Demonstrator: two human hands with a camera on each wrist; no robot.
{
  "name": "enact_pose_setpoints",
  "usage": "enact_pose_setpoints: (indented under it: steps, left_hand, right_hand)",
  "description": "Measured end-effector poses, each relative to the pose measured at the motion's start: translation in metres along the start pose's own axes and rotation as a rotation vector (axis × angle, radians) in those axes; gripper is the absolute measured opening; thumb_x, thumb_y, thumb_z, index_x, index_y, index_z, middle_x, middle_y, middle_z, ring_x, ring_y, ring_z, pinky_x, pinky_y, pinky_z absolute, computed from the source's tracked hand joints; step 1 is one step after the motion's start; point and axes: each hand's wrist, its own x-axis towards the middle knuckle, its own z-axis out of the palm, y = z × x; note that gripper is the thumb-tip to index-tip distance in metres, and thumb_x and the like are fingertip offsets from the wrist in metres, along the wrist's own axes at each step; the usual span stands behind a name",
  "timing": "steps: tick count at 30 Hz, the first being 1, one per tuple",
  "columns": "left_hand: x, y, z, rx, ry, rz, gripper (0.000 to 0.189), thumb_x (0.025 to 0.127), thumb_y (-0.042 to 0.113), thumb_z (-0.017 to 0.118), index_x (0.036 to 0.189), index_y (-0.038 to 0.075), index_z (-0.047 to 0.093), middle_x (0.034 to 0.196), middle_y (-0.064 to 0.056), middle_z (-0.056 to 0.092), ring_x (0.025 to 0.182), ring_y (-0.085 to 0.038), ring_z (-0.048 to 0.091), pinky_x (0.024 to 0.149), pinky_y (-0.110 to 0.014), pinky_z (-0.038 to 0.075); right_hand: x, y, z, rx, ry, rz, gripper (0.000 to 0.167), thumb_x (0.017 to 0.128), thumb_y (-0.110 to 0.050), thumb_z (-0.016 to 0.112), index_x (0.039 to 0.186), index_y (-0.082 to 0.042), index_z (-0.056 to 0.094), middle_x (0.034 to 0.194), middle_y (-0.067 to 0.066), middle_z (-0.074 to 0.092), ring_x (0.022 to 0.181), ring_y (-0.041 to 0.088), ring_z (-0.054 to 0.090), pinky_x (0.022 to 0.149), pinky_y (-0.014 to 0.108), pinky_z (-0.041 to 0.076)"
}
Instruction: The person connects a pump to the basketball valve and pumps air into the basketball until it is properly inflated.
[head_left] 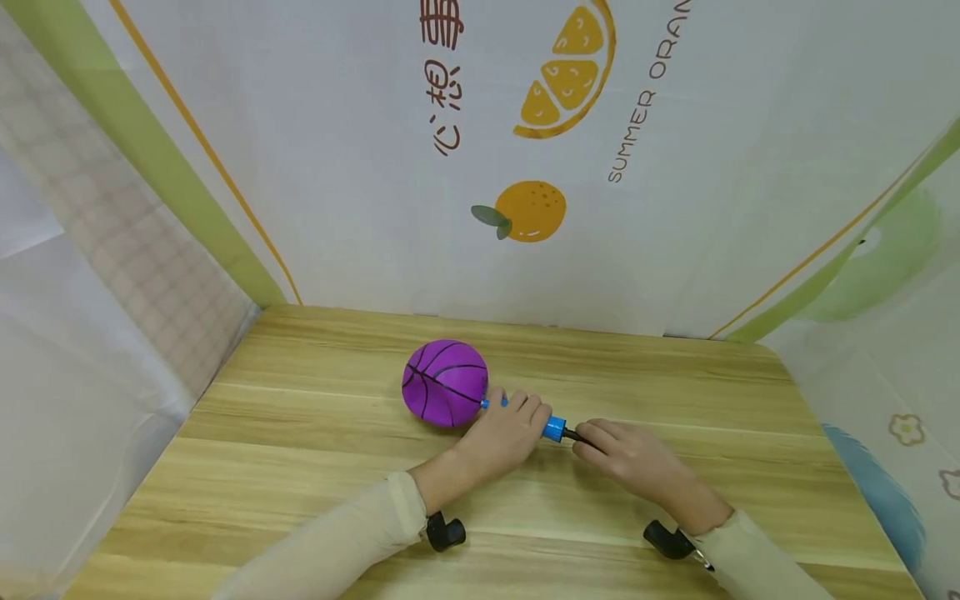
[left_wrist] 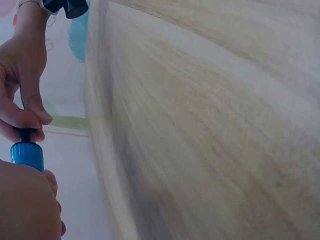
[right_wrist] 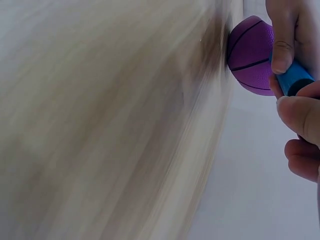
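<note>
Both forearms angle inward over the wood-grain tabletop [head_left: 300,475], the left hand [head_left: 504,432] with its grip curled round the barrel of a blue hand pump [head_left: 553,429], the right hand [head_left: 633,460] with its grip pinching the pump's black rod [head_left: 574,436]. The pump's tip meets the right side of a purple basketball [head_left: 444,383] resting on the tabletop, though whether it enters the ball cannot be told. The left hand covers much of the barrel, and an orange-printed curtain [head_left: 337,167] hangs behind.
</note>
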Motion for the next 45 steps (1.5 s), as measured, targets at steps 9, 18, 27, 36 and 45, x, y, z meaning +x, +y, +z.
enact_pose_setpoints:
  steps: [9, 18, 27, 36, 45]
  left_hand:
    - [-0.003, -0.002, -0.001, 0.008, 0.014, -0.001, 0.022, 0.108, 0.026, 0.046, 0.126, 0.014, 0.053, 0.117, -0.001, 0.057, 0.104, -0.019, 0.055, 0.088, -0.042, 0.049]
    - [-0.002, -0.006, -0.002, 0.003, 0.006, 0.006, 0.021, 0.108, 0.024, 0.046, 0.125, 0.014, 0.053, 0.116, -0.001, 0.058, 0.105, -0.018, 0.055, 0.089, -0.042, 0.049]
    - [-0.003, -0.01, -0.003, -0.01, 0.03, 0.003, 0.02, 0.108, 0.022, 0.044, 0.123, 0.013, 0.054, 0.113, -0.001, 0.058, 0.102, -0.017, 0.056, 0.085, -0.039, 0.049]
    - [-0.005, -0.015, -0.002, -0.016, 0.004, 0.003, 0.021, 0.107, 0.02, 0.047, 0.126, 0.012, 0.051, 0.118, -0.002, 0.056, 0.107, -0.019, 0.055, 0.09, -0.042, 0.049]
    - [-0.004, -0.013, -0.002, -0.023, 0.033, -0.008, 0.02, 0.107, 0.021, 0.046, 0.124, 0.012, 0.054, 0.115, -0.001, 0.057, 0.103, -0.018, 0.055, 0.087, -0.04, 0.048]
  right_hand:
    - [0.005, 0.0, 0.004, 0.009, 0.031, -0.001, 0.038, 0.111, -0.005, 0.031, 0.094, -0.005, 0.065, 0.098, 0.009, 0.066, 0.083, 0.018, 0.067, 0.068, 0.025, 0.058]
    - [-0.006, -0.001, -0.006, 0.049, 0.017, 0.036, 0.039, 0.111, -0.006, 0.031, 0.093, -0.005, 0.066, 0.097, 0.009, 0.067, 0.083, 0.02, 0.068, 0.071, 0.029, 0.059]
    - [-0.033, -0.001, -0.028, 0.015, 0.008, 0.06, 0.042, 0.112, -0.005, 0.027, 0.098, -0.003, 0.066, 0.101, 0.015, 0.067, 0.086, 0.026, 0.069, 0.069, 0.036, 0.059]
    - [-0.052, 0.002, -0.043, -0.001, 0.013, 0.063, 0.043, 0.111, -0.003, 0.028, 0.096, -0.002, 0.068, 0.1, 0.017, 0.069, 0.084, 0.028, 0.07, 0.065, 0.036, 0.059]
    - [-0.045, 0.001, -0.04, 0.015, 0.07, 0.045, 0.042, 0.111, -0.001, 0.029, 0.094, -0.002, 0.068, 0.098, 0.017, 0.069, 0.081, 0.028, 0.069, 0.062, 0.035, 0.058]
